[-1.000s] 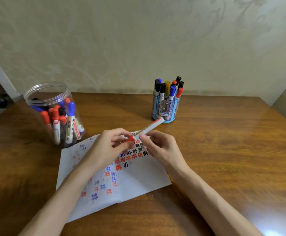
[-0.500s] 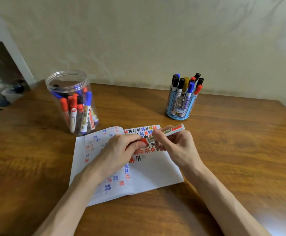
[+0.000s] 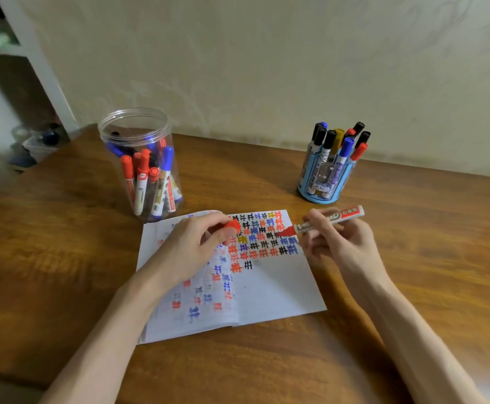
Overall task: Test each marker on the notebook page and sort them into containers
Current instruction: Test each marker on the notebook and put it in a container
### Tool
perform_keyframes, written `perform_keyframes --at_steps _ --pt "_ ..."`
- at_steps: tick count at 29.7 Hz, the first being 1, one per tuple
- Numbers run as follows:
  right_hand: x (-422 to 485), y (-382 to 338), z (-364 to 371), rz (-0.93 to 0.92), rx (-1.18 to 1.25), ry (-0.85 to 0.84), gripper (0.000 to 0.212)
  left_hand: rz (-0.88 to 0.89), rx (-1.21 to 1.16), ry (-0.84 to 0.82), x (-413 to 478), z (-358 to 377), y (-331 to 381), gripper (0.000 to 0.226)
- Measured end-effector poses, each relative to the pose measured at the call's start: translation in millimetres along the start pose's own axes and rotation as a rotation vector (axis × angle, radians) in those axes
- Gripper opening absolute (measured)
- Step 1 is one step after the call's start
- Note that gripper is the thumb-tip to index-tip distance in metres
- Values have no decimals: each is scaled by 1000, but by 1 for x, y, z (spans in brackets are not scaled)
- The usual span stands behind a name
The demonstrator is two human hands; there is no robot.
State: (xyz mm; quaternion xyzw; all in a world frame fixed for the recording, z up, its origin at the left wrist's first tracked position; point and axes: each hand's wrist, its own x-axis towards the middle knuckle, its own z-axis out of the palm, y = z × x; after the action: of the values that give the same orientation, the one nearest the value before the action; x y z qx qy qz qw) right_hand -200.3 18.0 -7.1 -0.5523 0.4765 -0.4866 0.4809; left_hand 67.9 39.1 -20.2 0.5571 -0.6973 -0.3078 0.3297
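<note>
1. The right hand (image 3: 345, 246) grips an uncapped marker (image 3: 325, 220) in curled fingers. It has a white barrel with a red label, and its red tip points left just above the marked page.
2. The left hand (image 3: 191, 252) pinches the red cap (image 3: 233, 225) over the notebook (image 3: 273, 290).
3. The open notebook lies on the wooden counter (image 3: 412, 258), rowed with red, blue, black and yellow marks.
4. Behind it, a clear jar (image 3: 139, 141) on the left and a blue holder (image 3: 322, 188) on the right hold markers.
</note>
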Motion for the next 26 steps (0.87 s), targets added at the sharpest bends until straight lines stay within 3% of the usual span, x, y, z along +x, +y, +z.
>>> perform_keyframes --at_steps 4,12,15,26 --pt "-6 1 13 -8 -76 -54 24 42 62 97 0 3 -2 29" --pt "-8 12 35 -17 -196 -83 4 129 204 128 3 5 -6 38" --pt "-9 15 38 -54 -297 -81 12 128 215 128 2 5 -4 43" --pt "-8 21 38 -78 -375 -113 9 143 221 132 1 6 -3 41"
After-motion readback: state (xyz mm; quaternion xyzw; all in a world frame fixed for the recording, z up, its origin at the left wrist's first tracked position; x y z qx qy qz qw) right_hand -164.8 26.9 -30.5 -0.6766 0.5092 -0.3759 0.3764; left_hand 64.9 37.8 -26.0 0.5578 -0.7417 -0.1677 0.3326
